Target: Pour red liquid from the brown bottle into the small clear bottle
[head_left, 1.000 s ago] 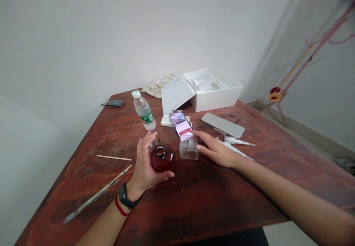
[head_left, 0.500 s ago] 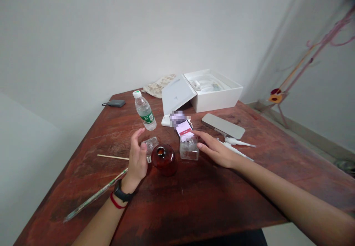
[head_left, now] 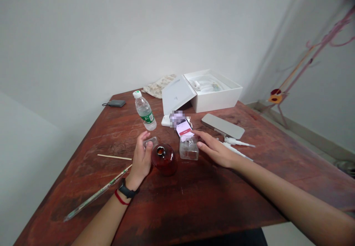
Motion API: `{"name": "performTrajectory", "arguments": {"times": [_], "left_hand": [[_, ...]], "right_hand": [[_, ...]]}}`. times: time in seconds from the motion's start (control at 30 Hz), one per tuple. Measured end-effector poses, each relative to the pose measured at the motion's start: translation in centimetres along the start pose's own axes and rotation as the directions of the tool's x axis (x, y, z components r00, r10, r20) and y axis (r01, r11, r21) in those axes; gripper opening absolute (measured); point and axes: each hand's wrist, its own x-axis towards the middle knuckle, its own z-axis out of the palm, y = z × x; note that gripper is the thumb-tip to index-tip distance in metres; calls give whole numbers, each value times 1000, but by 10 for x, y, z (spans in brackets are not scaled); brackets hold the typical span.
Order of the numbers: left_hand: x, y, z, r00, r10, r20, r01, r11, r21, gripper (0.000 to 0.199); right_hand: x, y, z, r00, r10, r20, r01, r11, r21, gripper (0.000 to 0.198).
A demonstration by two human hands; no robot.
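A round amber glass bottle [head_left: 164, 161] with an uncovered mouth stands upright between my hands. My left hand [head_left: 142, 158] is at its left side, thumb raised and fingers curved apart; whether it touches the glass I cannot tell. Partly behind those fingers lies a small clear piece [head_left: 153, 141] of glass or plastic. On the other side, my right hand [head_left: 215, 150] is open, its fingertips beside a square clear glass bottle [head_left: 189, 149]. That bottle stands just in front of a lit phone [head_left: 183, 128]. Neither hand holds anything that I can see.
A capped water bottle [head_left: 145, 112] stands behind my left hand. A thin stick [head_left: 113, 157] and wrapped chopsticks [head_left: 97, 195] lie left. A white box [head_left: 219, 100], a flat silver device [head_left: 223, 126] and white droppers [head_left: 239, 142] are to the right. A grey pouch [head_left: 114, 103] sits far left.
My left hand has moved a little right, closer to the amber bottle, and now covers more of the small clear piece. My right hand has stayed nearly still.
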Motion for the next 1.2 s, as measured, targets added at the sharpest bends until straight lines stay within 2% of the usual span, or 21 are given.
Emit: {"name": "performTrajectory", "arguments": {"times": [0.43,1.2], "left_hand": [[-1,3,0,1000,-23,17,23,1000,15,62],[1,7,0,999,-25,34,23,999,48,53]], "right_hand": [[0,-1,-2,999,6,35,-6,1000,4,69],[-2,2,2,1000,-10,2,10,1000,6,64]]}}
